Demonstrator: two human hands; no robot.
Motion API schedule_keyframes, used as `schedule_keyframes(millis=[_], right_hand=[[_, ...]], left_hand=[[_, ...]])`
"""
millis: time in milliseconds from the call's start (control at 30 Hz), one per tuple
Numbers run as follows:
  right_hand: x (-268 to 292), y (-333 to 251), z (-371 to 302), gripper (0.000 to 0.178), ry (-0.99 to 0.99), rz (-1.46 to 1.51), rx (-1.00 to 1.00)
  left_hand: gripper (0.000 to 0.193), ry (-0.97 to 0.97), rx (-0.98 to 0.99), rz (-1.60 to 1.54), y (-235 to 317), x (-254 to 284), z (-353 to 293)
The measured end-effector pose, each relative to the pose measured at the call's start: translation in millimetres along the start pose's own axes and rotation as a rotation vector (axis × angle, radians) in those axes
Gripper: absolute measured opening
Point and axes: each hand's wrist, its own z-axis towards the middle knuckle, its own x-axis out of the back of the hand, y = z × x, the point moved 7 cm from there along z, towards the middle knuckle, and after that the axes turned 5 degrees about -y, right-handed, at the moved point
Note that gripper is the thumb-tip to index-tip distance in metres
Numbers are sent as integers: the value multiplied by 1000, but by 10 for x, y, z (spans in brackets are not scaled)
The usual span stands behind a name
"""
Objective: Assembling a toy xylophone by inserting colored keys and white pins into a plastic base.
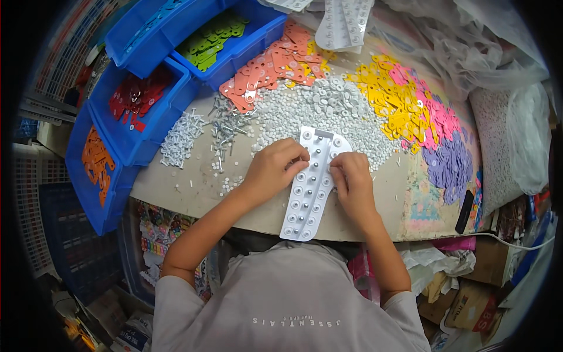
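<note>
A long white plastic holder (309, 199) lies at the table's near edge, pointing away from me. Rows of round cups run along both its sides, with metal pins standing in a line down the middle. My left hand (275, 170) is closed in a pinch at the holder's left edge, near its upper part. Across from it, my right hand (352, 179) is closed too, thumb and fingertips together over the right-hand cups. Whatever either pinch holds is too small or hidden to make out. Beyond the holder spreads a heap of small white round caps (334, 100).
Blue bins (183, 79) with coloured pieces stand at left. White pegs (180, 132) and metal screws (226, 126) lie beside them. Salmon (255, 73), yellow (393, 94), pink (437, 117) and purple (450, 167) flat pieces are piled behind and right. A filled plastic bag (498, 141) bounds the right.
</note>
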Motion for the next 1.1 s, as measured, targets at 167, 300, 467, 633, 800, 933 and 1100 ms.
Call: schedule_keyframes(millis=[167, 300, 467, 633, 800, 933, 1100], right_hand=[[29, -73, 53, 10, 2, -53, 37], [7, -14, 67, 12, -80, -8, 9], [-30, 10, -42, 13, -5, -20, 44], [8, 184, -215, 9, 121, 298, -245], [63, 19, -221, 8, 152, 105, -88], [29, -31, -255, 9, 172, 121, -106], [119, -65, -288, 4, 193, 14, -82]], left_hand=[[13, 135, -282, 250, 126, 55, -61], [13, 208, -331, 334, 168, 40, -126], [12, 198, -228, 219, 124, 37, -126], [11, 174, -174, 55, 44, 151, 70], [11, 208, -99, 154, 0, 417, 648], [13, 26, -156, 306, -45, 223, 1073], [10, -40, -217, 516, -177, 18, 1228]])
